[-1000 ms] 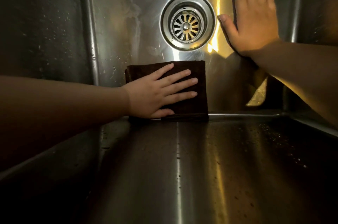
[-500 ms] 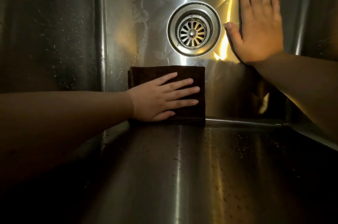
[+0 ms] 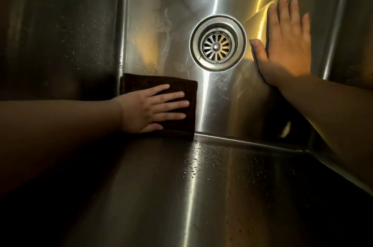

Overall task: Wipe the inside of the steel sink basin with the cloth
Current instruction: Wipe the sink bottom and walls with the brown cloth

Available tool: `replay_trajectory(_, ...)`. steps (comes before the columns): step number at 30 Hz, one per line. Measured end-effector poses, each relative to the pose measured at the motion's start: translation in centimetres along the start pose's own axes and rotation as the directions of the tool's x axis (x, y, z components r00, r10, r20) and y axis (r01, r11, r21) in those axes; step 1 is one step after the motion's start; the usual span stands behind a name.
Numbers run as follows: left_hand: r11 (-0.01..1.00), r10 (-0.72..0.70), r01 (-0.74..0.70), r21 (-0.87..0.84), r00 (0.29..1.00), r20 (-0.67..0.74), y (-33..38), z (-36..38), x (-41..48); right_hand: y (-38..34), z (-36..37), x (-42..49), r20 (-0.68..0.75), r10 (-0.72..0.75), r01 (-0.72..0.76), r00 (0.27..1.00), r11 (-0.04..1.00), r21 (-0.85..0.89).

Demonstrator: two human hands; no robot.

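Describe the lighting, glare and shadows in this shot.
Head view: warm yellow glare falls on the steel sink basin near the right hand; head view: a white streak crosses the drain; head view: the basin's left wall is in deep shadow, and the dark cloth under the left hand shows little texture.

2 forearms show, bare to the view's edges; the left hand [image 3: 149, 108] and right hand [image 3: 286, 49] are bare too, nails short.
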State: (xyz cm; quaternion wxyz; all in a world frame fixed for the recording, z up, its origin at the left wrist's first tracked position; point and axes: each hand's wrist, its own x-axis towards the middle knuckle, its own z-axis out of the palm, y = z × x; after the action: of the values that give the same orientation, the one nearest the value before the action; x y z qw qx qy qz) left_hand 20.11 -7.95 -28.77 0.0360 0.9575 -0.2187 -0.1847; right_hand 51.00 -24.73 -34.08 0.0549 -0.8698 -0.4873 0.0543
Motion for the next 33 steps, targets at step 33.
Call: replay_trajectory(33, 0.928, -0.371, 0.373, 0.004, 0.922, -0.108, -4.3, -1.1, 2.1, -0.2, -0.2, 0.1, 0.010, 0.022, -0.021, 1.000, 1.000, -0.013)
